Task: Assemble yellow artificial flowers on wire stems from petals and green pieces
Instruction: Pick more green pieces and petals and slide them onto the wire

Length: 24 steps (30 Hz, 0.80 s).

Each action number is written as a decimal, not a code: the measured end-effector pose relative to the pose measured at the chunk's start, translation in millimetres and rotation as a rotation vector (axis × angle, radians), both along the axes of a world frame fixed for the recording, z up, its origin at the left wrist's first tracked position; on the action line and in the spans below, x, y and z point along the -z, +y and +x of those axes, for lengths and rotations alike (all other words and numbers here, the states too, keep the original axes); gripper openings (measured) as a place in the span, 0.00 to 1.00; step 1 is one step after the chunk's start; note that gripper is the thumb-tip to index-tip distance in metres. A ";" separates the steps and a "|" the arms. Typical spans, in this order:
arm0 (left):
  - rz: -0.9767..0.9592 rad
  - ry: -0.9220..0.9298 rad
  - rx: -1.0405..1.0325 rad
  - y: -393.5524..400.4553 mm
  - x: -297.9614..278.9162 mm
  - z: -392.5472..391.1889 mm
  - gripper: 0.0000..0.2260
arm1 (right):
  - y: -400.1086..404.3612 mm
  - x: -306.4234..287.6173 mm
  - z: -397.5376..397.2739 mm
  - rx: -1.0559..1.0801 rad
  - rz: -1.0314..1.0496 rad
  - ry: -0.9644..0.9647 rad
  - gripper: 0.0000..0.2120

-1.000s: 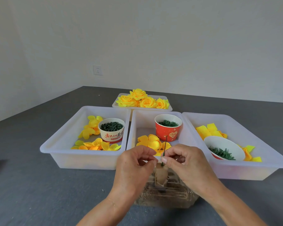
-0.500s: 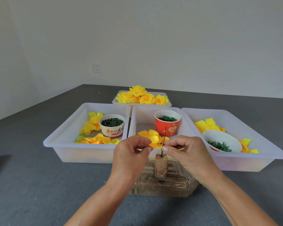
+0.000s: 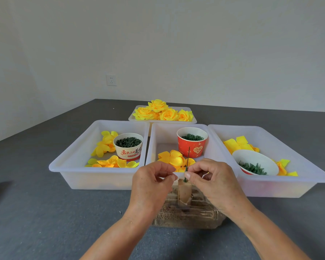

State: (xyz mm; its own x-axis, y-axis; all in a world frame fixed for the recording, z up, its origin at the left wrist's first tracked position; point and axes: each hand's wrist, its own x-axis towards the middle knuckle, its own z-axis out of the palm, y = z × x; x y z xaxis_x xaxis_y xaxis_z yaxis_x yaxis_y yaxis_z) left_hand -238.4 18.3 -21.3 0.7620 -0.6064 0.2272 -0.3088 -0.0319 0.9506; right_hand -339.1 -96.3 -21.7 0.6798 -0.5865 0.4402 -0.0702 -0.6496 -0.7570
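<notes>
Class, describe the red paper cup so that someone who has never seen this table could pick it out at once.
Three large white plastic bins sit side by side on the grey table; look in the middle bin. At its far end, behind a pile of yellow petals, stands the red paper cup. It alone is red all over with a heart print, and holds green rings.

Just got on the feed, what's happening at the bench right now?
A person is putting together yellow artificial flowers. The right hand pinches a thin green wire stem that stands upright in a small cardboard holder. The left hand is beside it, fingertips pinched together; what that grip holds is too small to tell. No petal is on the stem yet. Loose petals lie in the middle tray just behind, and finished flowers sit in the far tray.
</notes>
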 end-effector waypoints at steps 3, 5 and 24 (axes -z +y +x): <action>-0.004 0.001 0.005 -1.1 -0.7 0.0 0.07 | -0.7 0.3 -1.1 -0.009 0.003 0.002 0.09; -0.002 -0.009 0.004 -1.5 -0.7 0.2 0.07 | -0.9 0.4 -1.2 -0.013 -0.001 -0.002 0.09; -0.018 -0.003 -0.011 -2.3 -4.2 3.6 0.09 | -1.8 -3.0 -4.3 -0.026 0.126 -0.003 0.10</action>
